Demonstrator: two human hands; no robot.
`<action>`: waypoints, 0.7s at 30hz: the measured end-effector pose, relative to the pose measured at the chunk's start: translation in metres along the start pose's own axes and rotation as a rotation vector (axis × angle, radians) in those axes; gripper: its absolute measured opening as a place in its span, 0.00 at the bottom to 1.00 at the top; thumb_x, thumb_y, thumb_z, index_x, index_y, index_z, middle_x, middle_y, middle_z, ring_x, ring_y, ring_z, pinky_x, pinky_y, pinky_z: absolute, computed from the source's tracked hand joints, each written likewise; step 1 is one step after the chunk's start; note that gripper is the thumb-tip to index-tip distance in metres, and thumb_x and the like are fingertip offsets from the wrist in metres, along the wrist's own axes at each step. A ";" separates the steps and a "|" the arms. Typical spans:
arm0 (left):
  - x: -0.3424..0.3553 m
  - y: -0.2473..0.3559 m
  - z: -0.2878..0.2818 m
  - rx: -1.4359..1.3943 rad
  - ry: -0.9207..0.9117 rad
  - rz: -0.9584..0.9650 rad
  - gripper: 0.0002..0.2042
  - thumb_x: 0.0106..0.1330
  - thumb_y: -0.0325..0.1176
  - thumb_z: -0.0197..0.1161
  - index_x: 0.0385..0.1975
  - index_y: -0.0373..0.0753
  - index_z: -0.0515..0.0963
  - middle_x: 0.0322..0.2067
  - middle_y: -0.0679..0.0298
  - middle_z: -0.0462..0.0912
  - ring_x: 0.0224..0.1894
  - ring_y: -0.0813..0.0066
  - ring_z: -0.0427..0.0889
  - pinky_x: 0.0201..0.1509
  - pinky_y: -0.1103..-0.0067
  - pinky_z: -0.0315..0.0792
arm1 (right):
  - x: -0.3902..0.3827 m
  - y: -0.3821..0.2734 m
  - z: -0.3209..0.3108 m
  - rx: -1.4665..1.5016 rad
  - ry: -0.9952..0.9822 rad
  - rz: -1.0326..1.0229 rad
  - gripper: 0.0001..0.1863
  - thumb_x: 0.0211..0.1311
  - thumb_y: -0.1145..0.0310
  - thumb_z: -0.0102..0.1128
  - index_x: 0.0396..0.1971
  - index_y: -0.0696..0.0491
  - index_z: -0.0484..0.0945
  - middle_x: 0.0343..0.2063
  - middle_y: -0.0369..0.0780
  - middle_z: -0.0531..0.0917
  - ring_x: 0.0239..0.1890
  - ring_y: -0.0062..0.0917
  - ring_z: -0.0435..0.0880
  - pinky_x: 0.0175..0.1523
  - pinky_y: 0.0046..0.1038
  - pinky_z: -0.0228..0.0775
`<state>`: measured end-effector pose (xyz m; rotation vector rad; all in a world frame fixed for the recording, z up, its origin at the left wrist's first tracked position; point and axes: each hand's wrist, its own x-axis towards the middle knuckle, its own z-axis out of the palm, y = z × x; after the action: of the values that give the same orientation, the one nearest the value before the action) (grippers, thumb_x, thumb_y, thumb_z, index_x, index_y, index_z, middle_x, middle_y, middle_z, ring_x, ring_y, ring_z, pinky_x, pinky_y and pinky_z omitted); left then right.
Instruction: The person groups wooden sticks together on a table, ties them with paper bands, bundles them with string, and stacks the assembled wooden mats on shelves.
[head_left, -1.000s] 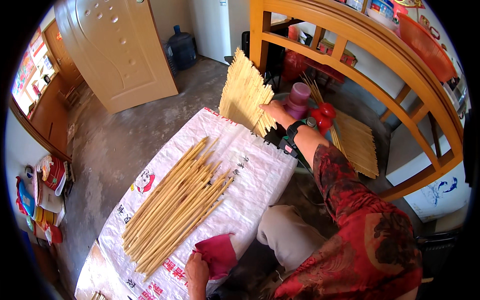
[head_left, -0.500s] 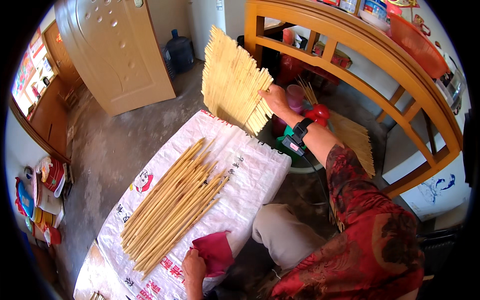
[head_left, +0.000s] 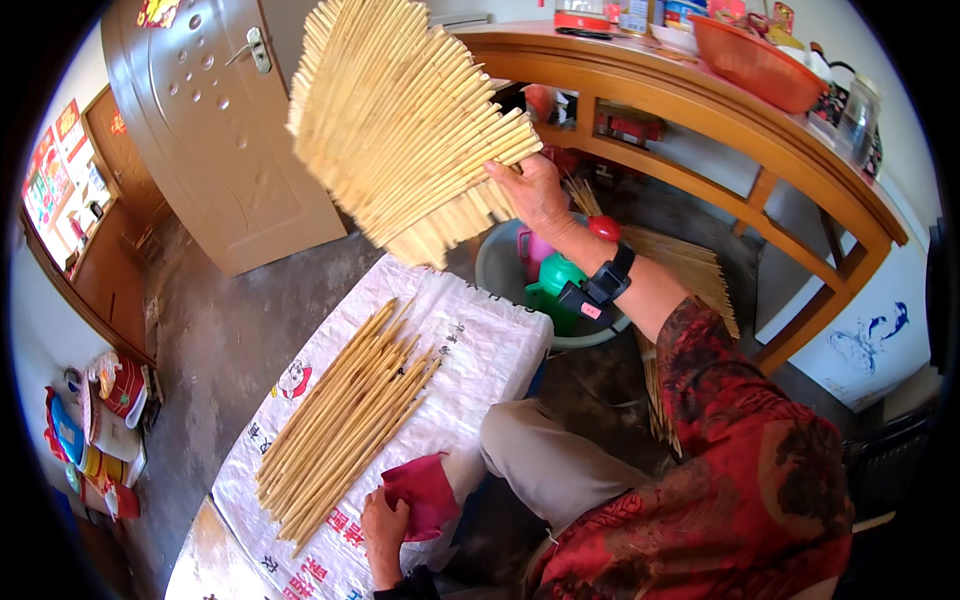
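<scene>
A fanned bundle of pale sticks point(head_left: 405, 115) is held up in the air by the right hand point(head_left: 535, 195), above the far end of the white sack point(head_left: 470, 340). The fingers are closed around the bundle's lower right edge, with the thumb laid across the stick ends. A black wrist device point(head_left: 605, 285) is worn on that arm.

A red cloth point(head_left: 425, 495) is pressed onto the sack's near edge by the left hand point(head_left: 385, 525); its fingers are curled over the cloth.

A loose pile of sticks point(head_left: 340, 420) is spread along the sack, apart from both hands. More sticks point(head_left: 690, 265) are seen on the floor under the right forearm.

Just beyond the sack, a grey-green basin point(head_left: 505, 265) is set on the floor. A pink cup point(head_left: 535, 245), a green jug point(head_left: 555, 280) and a red ball-shaped item point(head_left: 603, 228) are held in it.

An orange bowl point(head_left: 755, 60) is placed on the wooden table point(head_left: 700, 110); its contents cannot be told.
</scene>
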<state>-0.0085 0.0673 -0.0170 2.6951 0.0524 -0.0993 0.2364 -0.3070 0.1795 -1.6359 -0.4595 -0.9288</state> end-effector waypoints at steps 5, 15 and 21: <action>-0.006 0.026 -0.018 -0.048 0.331 0.098 0.22 0.55 0.46 0.58 0.40 0.32 0.71 0.43 0.48 0.72 0.48 0.51 0.69 0.52 0.63 0.63 | -0.040 -0.056 -0.010 0.356 0.020 0.290 0.12 0.57 0.69 0.55 0.38 0.62 0.73 0.33 0.36 0.78 0.35 0.17 0.74 0.42 0.20 0.67; -0.052 0.096 -0.035 -1.984 0.109 0.385 0.32 0.61 0.54 0.48 0.60 0.39 0.54 0.59 0.53 0.58 0.61 0.62 0.56 0.64 0.59 0.46 | -0.177 -0.120 -0.023 0.856 -0.046 0.880 0.19 0.58 0.63 0.53 0.44 0.61 0.69 0.37 0.39 0.78 0.39 0.23 0.78 0.44 0.24 0.71; -0.104 0.076 -0.014 -2.023 0.312 0.120 0.27 0.63 0.46 0.51 0.58 0.38 0.57 0.56 0.57 0.64 0.58 0.60 0.63 0.63 0.63 0.56 | -0.239 -0.129 -0.051 0.870 -0.017 1.178 0.18 0.59 0.65 0.51 0.46 0.61 0.68 0.40 0.40 0.77 0.42 0.24 0.77 0.48 0.26 0.69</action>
<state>-0.1069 0.0031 0.0363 0.6651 0.0409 0.2762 -0.0189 -0.2771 0.0792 -0.8265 0.1396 0.1938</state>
